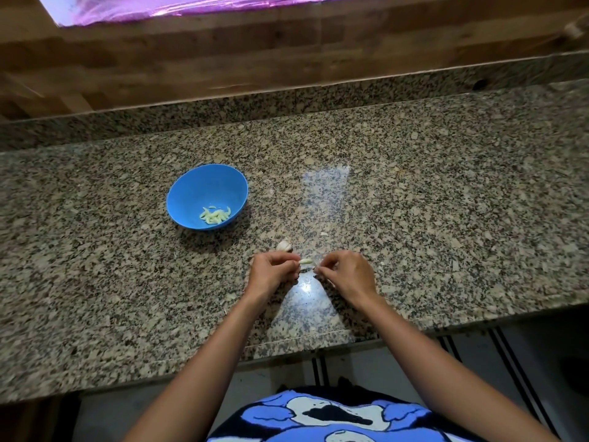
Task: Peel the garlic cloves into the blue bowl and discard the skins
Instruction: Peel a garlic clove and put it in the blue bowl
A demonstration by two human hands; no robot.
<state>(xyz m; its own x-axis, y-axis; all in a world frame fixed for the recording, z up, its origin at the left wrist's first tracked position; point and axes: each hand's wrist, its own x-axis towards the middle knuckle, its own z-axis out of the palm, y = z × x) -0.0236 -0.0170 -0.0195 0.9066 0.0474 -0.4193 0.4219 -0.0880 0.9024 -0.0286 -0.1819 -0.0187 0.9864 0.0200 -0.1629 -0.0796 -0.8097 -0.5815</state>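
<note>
One garlic clove (306, 260), two hands: the left grip (271, 271) and right grip (345, 275) each pinch one end of it just above the granite counter (414, 202). One blue bowl (191, 193) holds a small heap of peeled cloves (216, 215); one unpeeled garlic piece (284, 245) lies nearby.

Bright blue bowl (207, 196), pale yellow-white peeled cloves (215, 215) inside it, speckled grey, tan and black granite surface (414, 218), brown wood-grain wall panel (223, 65), pink-purple glossy strip (178, 4), blue, white and black cartoon-print shirt (338, 416), off-white garlic piece (284, 245).
</note>
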